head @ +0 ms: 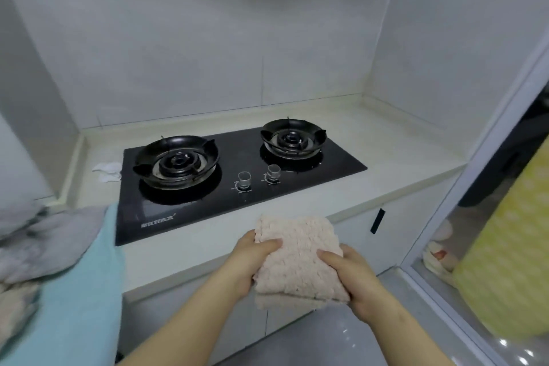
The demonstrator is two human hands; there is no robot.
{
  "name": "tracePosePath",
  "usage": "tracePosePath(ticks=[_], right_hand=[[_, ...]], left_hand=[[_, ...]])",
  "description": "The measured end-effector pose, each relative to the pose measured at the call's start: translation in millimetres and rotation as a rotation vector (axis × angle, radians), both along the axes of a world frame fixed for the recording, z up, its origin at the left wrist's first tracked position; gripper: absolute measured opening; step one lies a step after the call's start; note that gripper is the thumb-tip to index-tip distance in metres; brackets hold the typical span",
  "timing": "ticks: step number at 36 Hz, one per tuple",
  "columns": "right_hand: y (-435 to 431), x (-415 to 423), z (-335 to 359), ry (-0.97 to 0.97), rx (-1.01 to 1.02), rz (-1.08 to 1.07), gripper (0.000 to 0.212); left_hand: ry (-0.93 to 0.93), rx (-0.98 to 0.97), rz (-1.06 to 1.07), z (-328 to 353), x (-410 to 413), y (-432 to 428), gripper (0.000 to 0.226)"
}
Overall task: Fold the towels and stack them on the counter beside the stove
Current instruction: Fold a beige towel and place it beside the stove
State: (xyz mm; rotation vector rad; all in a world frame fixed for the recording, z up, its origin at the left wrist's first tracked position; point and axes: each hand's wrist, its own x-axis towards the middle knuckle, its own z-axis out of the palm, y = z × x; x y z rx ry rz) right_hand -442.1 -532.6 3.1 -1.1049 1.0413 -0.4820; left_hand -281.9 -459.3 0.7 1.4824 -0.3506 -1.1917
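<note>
The black gas stove (237,181) sits sunk into the pale counter (401,151). It has two burners, and two clear knobs (244,180) face me. Left of it, a small crumpled white scrap (108,171) lies on the counter. Nearer me on that side is a loose heap — a grey towel (53,241) lies partly over a light blue towel (89,291). The blue one's edge lies against the stove's front left corner, and the rest hangs over the counter's front. A yellow patterned thing (511,246) stands at the far right.

Both my hands grip the folded pink towel (297,258), holding it up in front of the counter's edge, below the knobs. My left hand (246,264) clasps its left side and my right hand (353,279) its right — thumbs on top, fingers curled beneath.
</note>
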Motion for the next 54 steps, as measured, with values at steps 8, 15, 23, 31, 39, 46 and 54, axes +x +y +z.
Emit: tracePosePath(ticks=[8,15,23,31,39,46,54], right_hand=[[-120,0,1,0.012,-0.07,-0.051,0.023],[-241,18,2,0.055,-0.125,-0.094,0.017],[-368,30,-1,0.062,-0.129,-0.145,0.012],[-494,35,-13,0.074,-0.112,-0.071,0.011],[-640,41,-30,0.161,-0.113,0.134,0.023],[-735,48,-38,0.134,-0.077,0.287,0.024],[-805,52,-34,0.174,-0.134,0.378,0.01]], left_hand=[[-0.013,-0.043,-0.028,2,-5,-127,0.029],[-0.019,-0.055,-0.066,-2,12,-251,0.017],[-0.073,-0.027,-0.059,-3,19,-385,0.064],[-0.08,-0.021,0.004,-19,23,-502,0.089],[-0.022,0.001,0.187,-20,6,-616,0.061],[-0.025,0.091,0.324,-21,1,-690,0.038],[-0.056,0.112,0.419,-28,-1,-749,0.028]])
